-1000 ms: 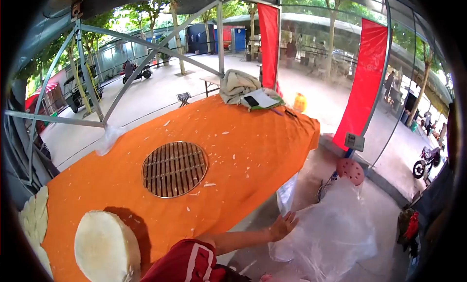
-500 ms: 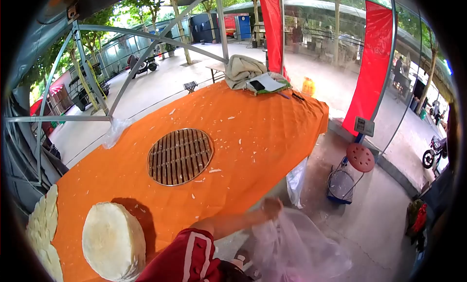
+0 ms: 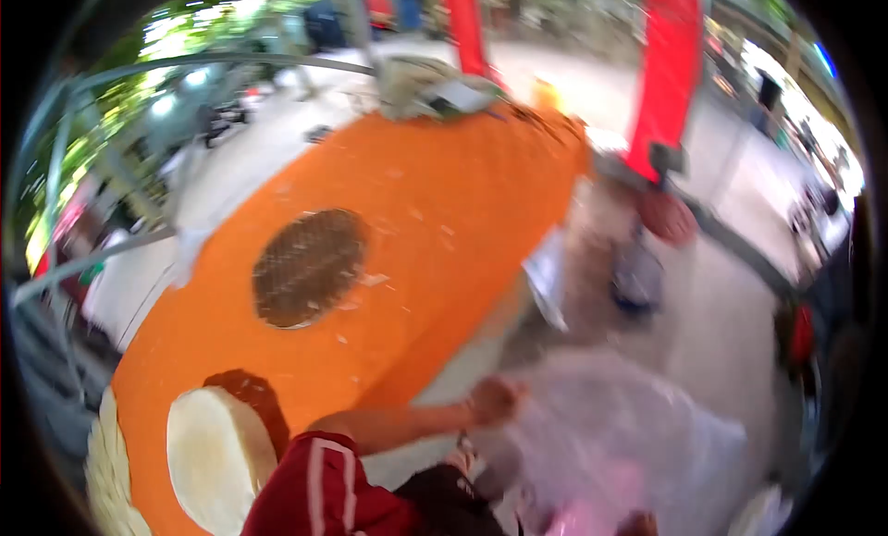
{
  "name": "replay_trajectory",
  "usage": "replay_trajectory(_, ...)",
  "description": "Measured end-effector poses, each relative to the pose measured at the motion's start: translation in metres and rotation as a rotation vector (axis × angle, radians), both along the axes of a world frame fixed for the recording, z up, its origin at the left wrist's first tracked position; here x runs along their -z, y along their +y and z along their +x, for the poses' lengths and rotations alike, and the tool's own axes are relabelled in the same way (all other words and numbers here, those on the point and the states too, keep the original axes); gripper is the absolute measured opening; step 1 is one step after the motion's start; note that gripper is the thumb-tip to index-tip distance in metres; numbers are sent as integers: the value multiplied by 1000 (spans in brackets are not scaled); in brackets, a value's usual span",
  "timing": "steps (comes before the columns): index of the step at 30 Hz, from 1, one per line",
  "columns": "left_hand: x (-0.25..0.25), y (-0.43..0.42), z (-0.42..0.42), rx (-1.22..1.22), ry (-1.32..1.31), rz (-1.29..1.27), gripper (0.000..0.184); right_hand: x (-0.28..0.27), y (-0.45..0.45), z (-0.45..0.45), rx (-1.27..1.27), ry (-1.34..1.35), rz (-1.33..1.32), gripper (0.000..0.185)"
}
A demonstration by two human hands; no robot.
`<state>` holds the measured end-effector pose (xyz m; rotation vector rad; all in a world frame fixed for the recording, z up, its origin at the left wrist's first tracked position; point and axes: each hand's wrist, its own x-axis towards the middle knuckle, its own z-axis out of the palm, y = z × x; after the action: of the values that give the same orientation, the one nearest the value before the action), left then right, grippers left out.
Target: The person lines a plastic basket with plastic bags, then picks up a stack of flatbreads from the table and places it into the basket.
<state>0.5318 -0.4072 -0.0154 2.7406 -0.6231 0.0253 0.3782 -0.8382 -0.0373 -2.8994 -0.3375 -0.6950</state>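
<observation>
My left hand (image 3: 494, 402), reaching out from a red sleeve (image 3: 319, 490), is closed on the edge of a large clear plastic bag (image 3: 601, 406). The bag hangs puffed out beside the table, with something pink showing low down in it. At the bottom edge, what seems to be part of my right hand (image 3: 638, 525) shows by the bag; its fingers are blurred and mostly cut off. A thick, pale round block (image 3: 213, 457) stands on the orange-covered table (image 3: 416, 231) left of my sleeve. Pale overlapping flat pieces (image 3: 109, 471) line the table's left edge.
A round slatted grate (image 3: 310, 270) lies on the table among white scraps. Cloth (image 3: 416, 87) and a notebook (image 3: 460, 97) are piled at the far end. A red stool (image 3: 666, 217) stands to the right. Metal frame bars (image 3: 222, 62) cross the left side.
The view has swung and blurred. My left hand still grips the bag, which now spreads wider to the right. Part of another hand has appeared at the bottom edge.
</observation>
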Motion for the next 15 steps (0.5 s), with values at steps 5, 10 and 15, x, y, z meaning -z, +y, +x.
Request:
replay_trajectory(5, -13, 1, 68, -159, -234, -90, 13, -86, 59, 64, 223, 238, 547, 22)
replay_trajectory(10, -77, -42, 61, 209, -329, -433, 11, -36, 20, 42, 470, 209, 240, 9)
replay_trajectory(15, -52, -73, 41, 397, -2, -362, 19, -46, -8, 28, 592, 323, 168, 30)
